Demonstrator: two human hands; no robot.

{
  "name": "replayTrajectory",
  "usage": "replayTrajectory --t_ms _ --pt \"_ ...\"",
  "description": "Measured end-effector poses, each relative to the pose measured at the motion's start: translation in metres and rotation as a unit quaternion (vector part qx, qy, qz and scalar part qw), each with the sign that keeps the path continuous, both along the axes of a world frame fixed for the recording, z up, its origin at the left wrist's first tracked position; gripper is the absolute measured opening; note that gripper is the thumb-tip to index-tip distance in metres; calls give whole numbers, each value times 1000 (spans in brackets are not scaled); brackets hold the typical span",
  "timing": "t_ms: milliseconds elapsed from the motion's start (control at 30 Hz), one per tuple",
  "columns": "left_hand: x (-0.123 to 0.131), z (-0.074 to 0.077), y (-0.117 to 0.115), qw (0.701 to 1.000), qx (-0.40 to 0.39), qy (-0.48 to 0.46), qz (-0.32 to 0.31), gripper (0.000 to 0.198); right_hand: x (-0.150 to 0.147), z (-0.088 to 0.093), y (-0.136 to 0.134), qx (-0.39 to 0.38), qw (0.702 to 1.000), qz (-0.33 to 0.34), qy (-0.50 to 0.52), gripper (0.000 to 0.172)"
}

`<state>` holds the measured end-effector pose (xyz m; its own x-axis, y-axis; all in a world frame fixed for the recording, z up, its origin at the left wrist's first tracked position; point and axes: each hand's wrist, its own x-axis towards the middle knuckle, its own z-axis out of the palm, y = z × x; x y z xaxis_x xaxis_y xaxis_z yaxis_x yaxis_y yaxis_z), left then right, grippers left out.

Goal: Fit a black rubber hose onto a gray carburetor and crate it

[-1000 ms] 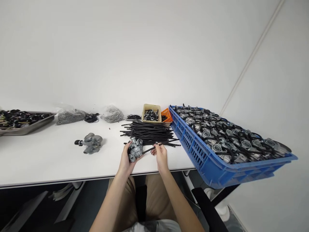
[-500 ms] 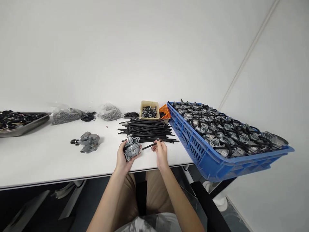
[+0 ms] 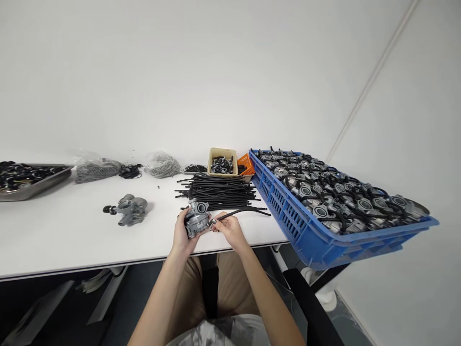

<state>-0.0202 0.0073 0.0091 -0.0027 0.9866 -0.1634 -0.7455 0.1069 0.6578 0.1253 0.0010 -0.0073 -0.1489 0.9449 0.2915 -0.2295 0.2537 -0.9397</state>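
The left hand [image 3: 182,234] grips a grey metal carburetor [image 3: 196,220] just above the near edge of the white counter [image 3: 65,235]. The right hand [image 3: 227,230] pinches one end of a black hose [image 3: 240,212] with its fingers, that end touching the carburetor's right side. Just beyond lies a hose pile [image 3: 219,191]; a blue crate [image 3: 309,230] of carburetors stands right.

A small grey cast-metal carburetor [image 3: 196,221] sits tilted just above the near tabletop edge. A thin black rubber hose [image 3: 240,212] meets its right side, trailing rightward.
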Motion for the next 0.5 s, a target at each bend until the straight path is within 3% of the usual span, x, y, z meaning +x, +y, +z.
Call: replayTrajectory --t_ms 133,500 --pt "1 0 0 1000 2 3 2 22 2 0 -1 10 1000 -11 10 28" --pt "1 -4 -1 1000 14 3 27 23 1 2 -4 33 999 40 -5 26"
